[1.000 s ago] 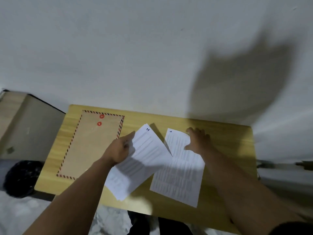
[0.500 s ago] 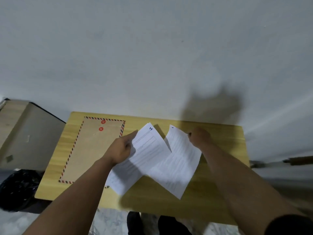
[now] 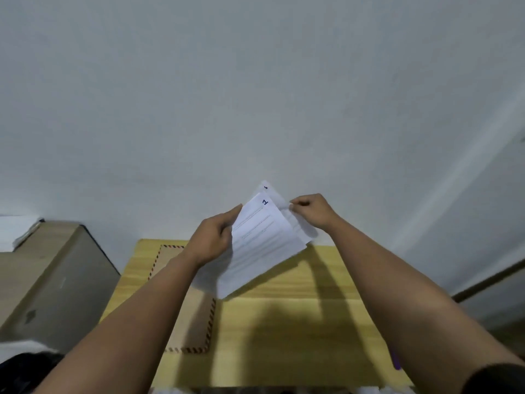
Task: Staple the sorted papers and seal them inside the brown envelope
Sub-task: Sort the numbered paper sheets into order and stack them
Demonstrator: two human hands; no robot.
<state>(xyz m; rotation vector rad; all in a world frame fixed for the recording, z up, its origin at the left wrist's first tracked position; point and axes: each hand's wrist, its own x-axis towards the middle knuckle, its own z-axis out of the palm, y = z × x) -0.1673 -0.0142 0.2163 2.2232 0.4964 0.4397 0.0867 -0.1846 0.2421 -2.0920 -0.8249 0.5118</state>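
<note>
Two white printed sheets are held up above the wooden table [image 3: 298, 322]. The front sheet [image 3: 261, 245] is marked "1" at its top corner, and my left hand [image 3: 213, 237] grips its left edge. A second sheet [image 3: 295, 223] sits just behind it, sticking out at the top and right, pinched at its edge by my right hand [image 3: 309, 211]. The brown envelope [image 3: 193, 317] with a red-and-blue striped border lies flat on the table's left part, partly hidden by my left forearm and the sheets. No stapler is in view.
A grey-and-wood cabinet [image 3: 56, 277] stands left of the table, against the white wall. A small purple object [image 3: 396, 362] peeks out by my right forearm near the table's right edge. Something dark lies on the floor at lower left [image 3: 25, 368].
Both sheets have left the table: each hand lifted its sheet and brought them together, the right-hand sheet now behind the sheet marked "1". The camera view has tilted and moved closer.
</note>
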